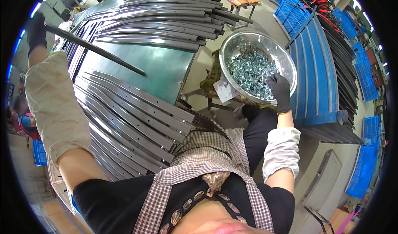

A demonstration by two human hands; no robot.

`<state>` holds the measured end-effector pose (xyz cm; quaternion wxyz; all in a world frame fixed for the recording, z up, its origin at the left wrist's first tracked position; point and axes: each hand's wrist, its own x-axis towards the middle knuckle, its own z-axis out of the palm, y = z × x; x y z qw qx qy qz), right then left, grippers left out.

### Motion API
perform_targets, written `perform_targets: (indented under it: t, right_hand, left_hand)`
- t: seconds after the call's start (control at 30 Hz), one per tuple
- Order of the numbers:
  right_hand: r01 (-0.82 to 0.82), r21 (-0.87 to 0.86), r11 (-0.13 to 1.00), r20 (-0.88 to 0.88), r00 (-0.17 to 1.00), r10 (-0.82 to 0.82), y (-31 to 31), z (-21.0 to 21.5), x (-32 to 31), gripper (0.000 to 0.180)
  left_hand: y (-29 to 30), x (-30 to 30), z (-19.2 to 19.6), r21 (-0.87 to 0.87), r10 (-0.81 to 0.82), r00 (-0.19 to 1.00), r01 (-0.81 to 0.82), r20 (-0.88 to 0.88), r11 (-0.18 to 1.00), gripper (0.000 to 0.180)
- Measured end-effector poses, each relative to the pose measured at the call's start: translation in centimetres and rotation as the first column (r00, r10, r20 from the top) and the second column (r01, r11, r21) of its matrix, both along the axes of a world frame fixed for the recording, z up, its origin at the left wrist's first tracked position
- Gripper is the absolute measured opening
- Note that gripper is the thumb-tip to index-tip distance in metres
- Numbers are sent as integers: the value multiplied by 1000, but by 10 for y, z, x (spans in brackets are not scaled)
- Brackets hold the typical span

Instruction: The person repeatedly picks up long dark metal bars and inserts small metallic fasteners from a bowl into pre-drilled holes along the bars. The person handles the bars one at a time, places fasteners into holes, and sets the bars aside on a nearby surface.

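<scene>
My left hand (36, 31), in a black glove, is raised at the far left and grips one end of a long dark metal bar (99, 51) that slants down over the green table (161, 68). My right hand (279, 88), also gloved in black, reaches into a round steel bowl (286, 55) full of small shiny metal fasteners (248, 70); its fingers are buried among them, so what they hold is hidden. A slip of white paper (225, 89) lies at the bowl's near rim.
Several long perforated metal strips (137, 113) lie fanned on the table's near side, and more (166, 18) are stacked at its far side. Blue crates (290, 10) and blue panels (315, 72) with dark rods stand at the right. Another person (23, 120) sits far left.
</scene>
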<state>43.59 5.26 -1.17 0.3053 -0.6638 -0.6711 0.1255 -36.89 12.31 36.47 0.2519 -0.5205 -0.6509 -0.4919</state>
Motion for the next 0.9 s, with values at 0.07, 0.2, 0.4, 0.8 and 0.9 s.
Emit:
perform_targets:
  t: [0.07, 0.2, 0.4, 0.8, 0.9]
  right_hand:
    - [26, -19, 999, 160, 987, -23, 6, -14, 13, 22]
    - [15, -61, 998, 352, 936, 8, 16, -37, 24, 22]
    - [-50, -216, 975, 354, 927, 126, 20, -30, 47, 20]
    - [-41, -146, 988, -262, 965, 2, -14, 7, 6, 22]
    - [-123, -201, 972, -555, 832, -9, -32, -4, -14, 17]
  left_hand:
    - [-8, -14, -20, -41, 45, 998, -43, 53, 998, 37]
    - [4, -44, -112, -280, 104, 963, -175, -249, 944, 26]
    - [43, -30, -305, -541, 3, 658, -622, -753, 566, 14]
    - [-4, 129, -407, -793, 271, 954, -263, -128, 550, 49]
    - [-13, 138, -412, -745, 199, 957, -289, -211, 601, 44]
